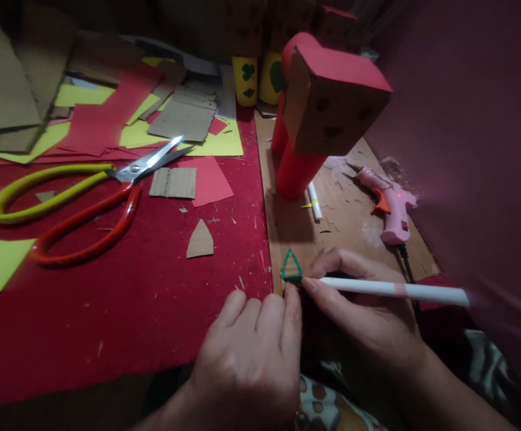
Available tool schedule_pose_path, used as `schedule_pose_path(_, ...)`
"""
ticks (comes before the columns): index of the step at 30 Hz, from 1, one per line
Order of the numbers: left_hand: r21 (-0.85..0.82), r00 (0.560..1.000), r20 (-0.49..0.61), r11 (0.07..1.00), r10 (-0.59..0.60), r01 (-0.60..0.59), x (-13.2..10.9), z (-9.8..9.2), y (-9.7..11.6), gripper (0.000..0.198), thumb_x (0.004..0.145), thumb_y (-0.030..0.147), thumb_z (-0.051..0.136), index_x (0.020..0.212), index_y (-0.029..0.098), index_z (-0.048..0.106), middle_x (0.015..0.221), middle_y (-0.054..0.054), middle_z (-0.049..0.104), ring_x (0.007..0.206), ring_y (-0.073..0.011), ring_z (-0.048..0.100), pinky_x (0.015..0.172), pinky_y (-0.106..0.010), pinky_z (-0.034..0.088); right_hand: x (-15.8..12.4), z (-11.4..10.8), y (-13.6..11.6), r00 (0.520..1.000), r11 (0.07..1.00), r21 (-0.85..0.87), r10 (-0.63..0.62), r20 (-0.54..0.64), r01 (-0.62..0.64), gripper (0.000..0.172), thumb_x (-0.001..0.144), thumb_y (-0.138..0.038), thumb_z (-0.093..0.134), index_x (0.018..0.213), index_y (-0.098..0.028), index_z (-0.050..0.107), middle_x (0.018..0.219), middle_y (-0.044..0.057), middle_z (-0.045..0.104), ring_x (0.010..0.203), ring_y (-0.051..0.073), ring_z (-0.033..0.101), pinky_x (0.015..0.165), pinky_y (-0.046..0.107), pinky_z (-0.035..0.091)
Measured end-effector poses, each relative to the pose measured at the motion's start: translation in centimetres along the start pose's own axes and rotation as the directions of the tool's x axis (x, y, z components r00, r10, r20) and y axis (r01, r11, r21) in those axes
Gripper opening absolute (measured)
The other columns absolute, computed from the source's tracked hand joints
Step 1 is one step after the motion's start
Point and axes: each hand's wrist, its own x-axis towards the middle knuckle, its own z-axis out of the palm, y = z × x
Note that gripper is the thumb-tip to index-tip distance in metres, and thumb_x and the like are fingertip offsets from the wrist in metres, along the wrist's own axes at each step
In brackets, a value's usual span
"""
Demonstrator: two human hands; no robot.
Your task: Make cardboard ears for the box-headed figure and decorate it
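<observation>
A small arch-shaped cardboard piece (291, 267) with a green outline lies on the brown board (350, 221). My left hand (251, 353) rests just below it, fingers curled, the index fingertip touching its lower edge. My right hand (368, 311) grips a white marker (395, 290) whose tip meets the piece's right corner. A second, plain cardboard arch (200, 240) lies on the red felt (107, 311) to the left.
Large scissors (76, 200) with yellow and red handles lie open at left, among cardboard, red and yellow paper scraps (170, 120). A red cardboard figure (318, 108) stands at the back. A pink glue gun (388, 206) and a white stick (314, 200) lie on the board.
</observation>
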Motion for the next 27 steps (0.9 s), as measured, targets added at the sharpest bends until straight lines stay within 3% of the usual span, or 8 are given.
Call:
schedule_pose_path(6, 0.0, 1.0, 0.002, 1.0, 0.007, -0.007, 0.3, -0.2, -0.1, 0.026, 0.092, 0.003, 0.053, 0.11, -0.006, 0.069, 0.057, -0.002, 0.058, 0.048, -0.0203, 0.045, 0.058, -0.038, 0.034, 0.0, 0.0, 0.2, 0.998, 1.0, 0.024, -0.016, -0.058, 0.018, 0.012, 0.086, -0.014, 0.073, 0.078, -0.023, 0.069, 0.068, -0.005, 0.072, 0.061, 0.009, 0.067, 0.055, 0.017, 0.05)
schedule_pose_path(9, -0.005, 1.0, 0.002, 1.0, 0.014, -0.014, 0.3, 0.0, 0.0, 0.025, 0.092, 0.003, 0.052, 0.108, -0.005, 0.07, 0.056, -0.002, 0.056, 0.048, -0.0204, 0.044, 0.058, -0.038, 0.034, -0.1, -0.1, 0.3, 0.998, 0.991, 0.122, 0.053, -0.032, -0.049, 0.016, 0.085, -0.014, 0.075, 0.074, -0.024, 0.069, 0.064, -0.007, 0.069, 0.054, 0.008, 0.062, 0.048, 0.014, 0.047)
schedule_pose_path(13, 0.021, 0.999, -0.035, 1.0, -0.004, 0.005, 0.0, 0.2, 0.0, 0.029, 0.092, 0.001, 0.05, 0.112, -0.005, 0.069, 0.057, -0.002, 0.056, 0.048, -0.0204, 0.044, 0.058, -0.038, 0.033, -0.6, 0.0, 0.5, 0.979, 0.965, 0.233, 0.153, -0.132, -0.119, 0.012, 0.086, -0.019, 0.078, 0.078, -0.027, 0.072, 0.063, -0.007, 0.07, 0.049, 0.008, 0.06, 0.044, 0.013, 0.048)
schedule_pose_path(18, 0.03, 0.999, 0.007, 0.999, 0.035, -0.036, 0.3, -0.3, -0.1, 0.03, 0.091, 0.001, 0.051, 0.114, -0.006, 0.069, 0.057, -0.002, 0.057, 0.047, -0.0197, 0.046, 0.056, -0.037, 0.035, -1.7, 0.2, 0.6, 0.972, 0.985, 0.172, 0.046, -0.232, -0.006, 0.018, 0.093, -0.018, 0.073, 0.102, -0.033, 0.078, 0.089, -0.004, 0.081, 0.077, 0.012, 0.077, 0.073, 0.02, 0.063)
schedule_pose_path(22, 0.011, 0.999, 0.034, 0.999, 0.034, -0.034, 0.3, -0.5, -0.1, 0.027, 0.092, 0.004, 0.052, 0.112, -0.005, 0.069, 0.058, -0.002, 0.059, 0.046, -0.0199, 0.049, 0.055, -0.037, 0.04, -1.6, 0.3, 0.2, 0.984, 0.992, 0.099, -0.064, -0.168, 0.081, 0.02, 0.095, -0.015, 0.066, 0.104, -0.029, 0.078, 0.091, -0.003, 0.082, 0.08, 0.011, 0.077, 0.074, 0.019, 0.063)
schedule_pose_path(26, -0.075, 0.997, 0.06, 0.996, 0.044, -0.039, 0.2, -1.1, -1.4, 0.031, 0.094, 0.002, 0.045, 0.116, -0.002, 0.065, 0.067, -0.005, 0.067, 0.052, -0.0197, 0.06, 0.064, -0.039, 0.052, -1.3, 0.3, -0.1, 0.987, 0.995, 0.095, -0.023, -0.161, 0.039, 0.015, 0.095, -0.017, 0.067, 0.1, -0.027, 0.078, 0.088, -0.003, 0.082, 0.076, 0.01, 0.077, 0.071, 0.019, 0.063)
schedule_pose_path(27, -0.107, 0.999, 0.012, 0.994, 0.031, -0.03, 0.4, -1.4, -2.0, 0.033, 0.094, 0.001, 0.039, 0.115, 0.0, 0.065, 0.068, -0.005, 0.068, 0.052, -0.0194, 0.061, 0.068, -0.039, 0.055, -1.2, 0.3, -0.1, 0.988, 0.994, 0.106, -0.015, -0.153, 0.032, 0.014, 0.095, -0.018, 0.067, 0.1, -0.026, 0.077, 0.087, -0.003, 0.082, 0.074, 0.011, 0.077, 0.07, 0.02, 0.063)
